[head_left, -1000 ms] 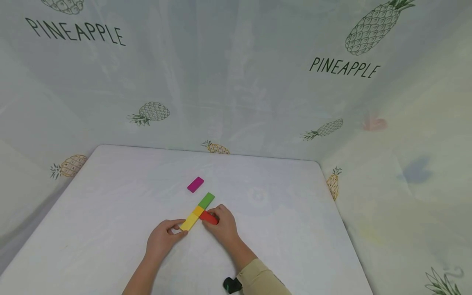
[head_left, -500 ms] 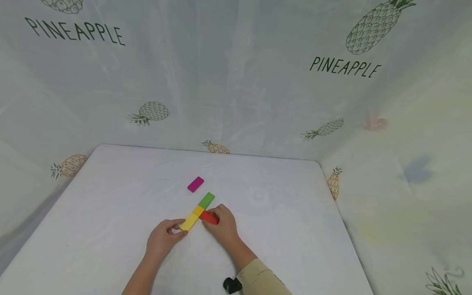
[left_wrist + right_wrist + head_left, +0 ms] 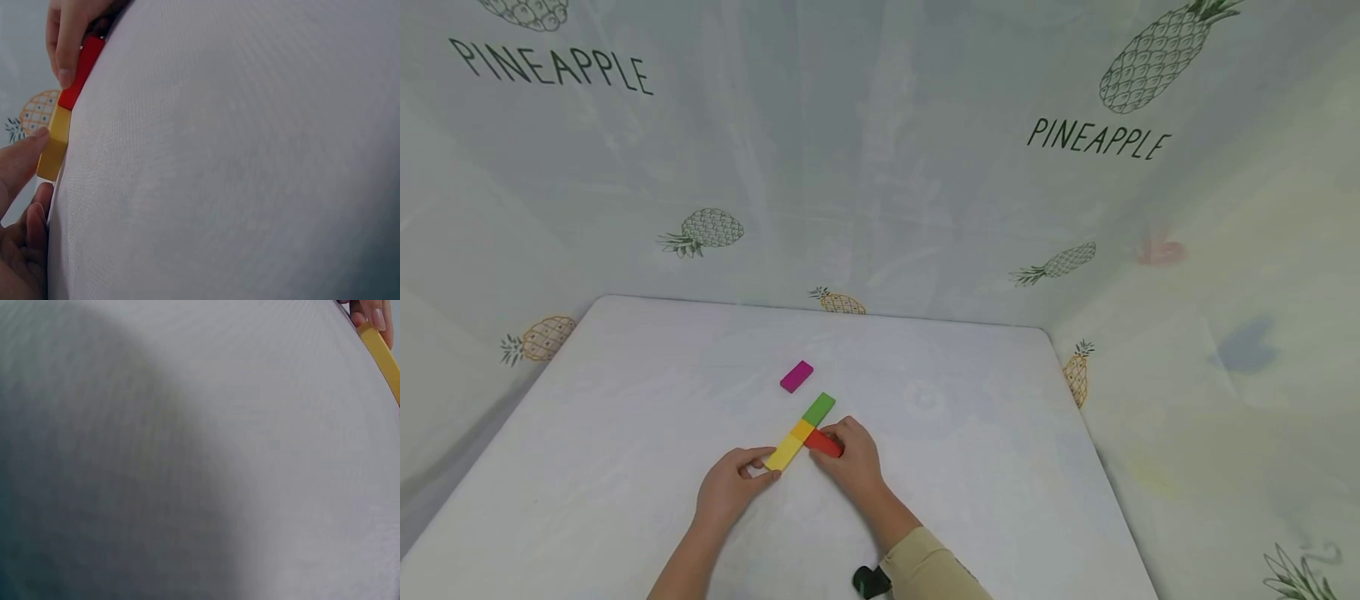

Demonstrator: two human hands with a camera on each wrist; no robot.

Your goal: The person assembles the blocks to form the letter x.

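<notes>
Between its thumb and fingers my left hand (image 3: pixel 730 490) pinches the near end of a yellow block (image 3: pixel 784 454). An orange block (image 3: pixel 802 430) adjoins that block's far end, and a green block (image 3: pixel 819 409) continues the line beyond it. My right hand (image 3: pixel 856 458) pinches a red block (image 3: pixel 823 443), whose left end meets the row at the orange and yellow blocks, sticking out sideways. In the left wrist view the red block (image 3: pixel 81 74) and the yellow block (image 3: pixel 55 144) touch end to side. The right wrist view catches only part of the yellow block (image 3: pixel 381 356).
A magenta block (image 3: pixel 797 377) lies apart, beyond the green one. All blocks lie on a white-covered table (image 3: pixel 962 400). A dark object (image 3: pixel 870 582) sits by the right sleeve (image 3: pixel 934 567). A pineapple-print curtain (image 3: pixel 865 167) hangs behind the table's far edge.
</notes>
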